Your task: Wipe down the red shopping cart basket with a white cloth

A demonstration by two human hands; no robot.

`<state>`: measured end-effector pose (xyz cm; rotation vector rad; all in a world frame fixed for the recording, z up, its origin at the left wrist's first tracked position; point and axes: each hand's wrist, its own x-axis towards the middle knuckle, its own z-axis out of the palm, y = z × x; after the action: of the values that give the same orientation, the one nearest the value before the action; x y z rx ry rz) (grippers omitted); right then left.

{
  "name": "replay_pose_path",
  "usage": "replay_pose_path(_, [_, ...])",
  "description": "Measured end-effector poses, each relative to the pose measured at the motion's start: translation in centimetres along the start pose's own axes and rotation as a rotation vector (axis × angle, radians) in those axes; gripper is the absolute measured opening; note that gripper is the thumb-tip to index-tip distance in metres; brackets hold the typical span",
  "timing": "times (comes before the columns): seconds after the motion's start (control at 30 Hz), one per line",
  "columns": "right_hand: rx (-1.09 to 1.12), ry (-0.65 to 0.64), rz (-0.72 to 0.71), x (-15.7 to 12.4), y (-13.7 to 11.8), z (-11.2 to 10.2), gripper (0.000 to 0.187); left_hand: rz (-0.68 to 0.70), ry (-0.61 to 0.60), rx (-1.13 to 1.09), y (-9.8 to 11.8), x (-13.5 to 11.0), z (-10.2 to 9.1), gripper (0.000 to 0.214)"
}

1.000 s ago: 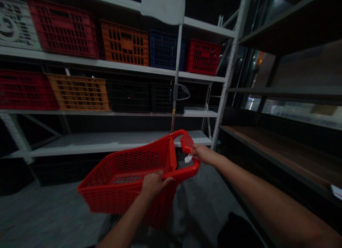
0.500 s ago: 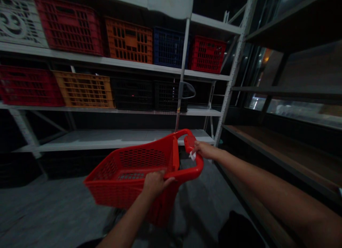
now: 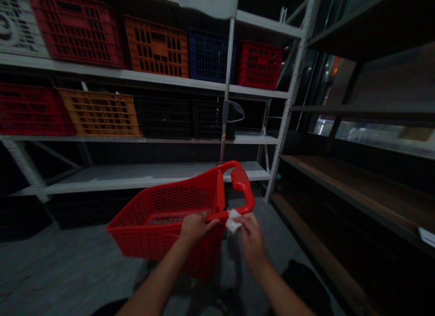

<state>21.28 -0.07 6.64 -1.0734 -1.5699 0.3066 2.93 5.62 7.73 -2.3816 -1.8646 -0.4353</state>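
Note:
A red plastic shopping basket (image 3: 163,216) hangs tilted in front of me, its looped handle (image 3: 243,187) pointing right. My left hand (image 3: 195,227) is closed over the basket's near rim beside the handle. My right hand (image 3: 249,234) pinches a small white cloth (image 3: 233,220) against the lower end of the handle.
White metal shelves (image 3: 142,78) ahead carry red, orange, blue and black crates. A pole with a grey handle (image 3: 231,111) stands behind the basket. Dark wooden shelves (image 3: 356,189) run along the right. The floor (image 3: 61,270) is grey concrete.
My right hand has drawn back from the far top of the handle to its near lower end, taking the white cloth with it. The left hand keeps its hold on the rim.

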Motion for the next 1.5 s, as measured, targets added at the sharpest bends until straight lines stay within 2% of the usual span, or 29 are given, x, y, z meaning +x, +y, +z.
replay_pose_path(0.07, [-0.015, 0.067, -0.023, -1.8, 0.1, 2.1, 0.031, 0.015, 0.007, -0.005, 0.1, -0.1, -0.1, 0.066])
replay_pose_path(0.13, [-0.022, 0.198, -0.040, -2.4, 0.5, 2.7, 0.031, 0.040, 0.009, -0.007, 0.0, -0.3, -0.2, 0.066])
replay_pose_path(0.23, [-0.049, 0.380, -0.047, -1.7, 1.0, 0.7, 0.029, 0.045, -0.005, 0.006, -0.5, -0.7, -0.1, 0.066])
replay_pose_path(0.3, [-0.092, 0.405, -0.062, -0.7, 1.1, -1.6, 0.028, 0.050, -0.007, 0.000, -0.9, -0.9, -0.1, 0.064])
replay_pose_path(0.33, [-0.105, 0.375, -0.074, -0.2, 1.1, -2.6, 0.028, 0.060, 0.000, -0.007, -1.1, -1.0, 0.0, 0.063])
replay_pose_path(0.4, [-0.095, 0.233, -0.101, 1.2, 1.0, -4.1, 0.029, 0.080, 0.014, -0.017, -1.5, -1.1, 0.2, 0.061])
replay_pose_path(0.47, [-0.063, 0.069, -0.118, 2.9, 1.2, -4.9, 0.031, 0.092, 0.022, -0.011, -1.9, -1.2, 0.4, 0.062])
replay_pose_path(0.53, [-0.058, -0.032, -0.113, 5.2, 1.8, -5.0, 0.031, 0.105, 0.028, -0.002, -2.3, -1.3, 0.6, 0.061])
replay_pose_path(0.6, [-0.089, -0.076, -0.093, 7.6, 2.6, -4.8, 0.031, 0.115, 0.036, 0.005, -2.5, -1.3, 0.6, 0.061])
replay_pose_path(0.7, [-0.144, -0.058, -0.060, 10.2, 3.4, -4.2, 0.031, 0.116, 0.024, 0.004, -2.4, -1.3, 0.3, 0.060])
replay_pose_path(0.8, [-0.159, -0.104, -0.084, 10.2, 2.8, -4.2, 0.030, 0.099, -0.016, -0.021, -2.6, -1.1, 0.0, 0.058])
replay_pose_path(0.9, [-0.138, -0.266, -0.174, 8.2, 1.2, -4.7, 0.030, 0.124, -0.006, -0.080, -3.9, -1.2, 0.3, 0.057])
replay_pose_path(0.97, [-0.111, -0.357, -0.226, 6.9, 0.0, -5.0, 0.031, 0.178, 0.085, -0.140, -5.0, -1.7, 0.7, 0.059])
replay_pose_path(1.03, [-0.118, -0.426, -0.266, 6.5, -0.8, -5.0, 0.032, 0.228, 0.229, -0.186, -5.4, -2.5, 0.7, 0.062])
replay_pose_path(1.07, [-0.151, -0.451, -0.290, 6.7, -1.2, -4.9, 0.032, 0.242, 0.298, -0.195, -5.1, -3.1, 0.4, 0.064])
replay_pose_path(1.13, [-0.284, -0.498, -0.353, 7.8, -1.7, -4.3, 0.028, 0.254, 0.378, -0.191, -3.1, -4.1, -0.8, 0.066])
replay_pose_path(1.27, [-0.591, -0.701, -0.574, 11.4, -2.6, -2.0, 0.015, 0.188, 0.203, -0.134, 4.3, -4.7, -4.7, 0.048])
replay_pose_path(1.33, [-0.677, -0.813, -0.681, 13.2, -3.0, -0.5, 0.013, 0.126, 0.121, -0.103, 7.3, -4.2, -5.9, 0.048])
replay_pose_path(1.4, [-0.738, -0.874, -0.745, 14.8, -3.3, 0.8, 0.015, 0.027, 0.078, -0.051, 8.8, -3.6, -6.3, 0.050])
replay_pose_path(1.5, [-0.801, -0.897, -0.768, 16.8, -3.1, 1.7, 0.018, -0.030, 0.085, -0.012, 8.8, -3.1, -6.0, 0.049])
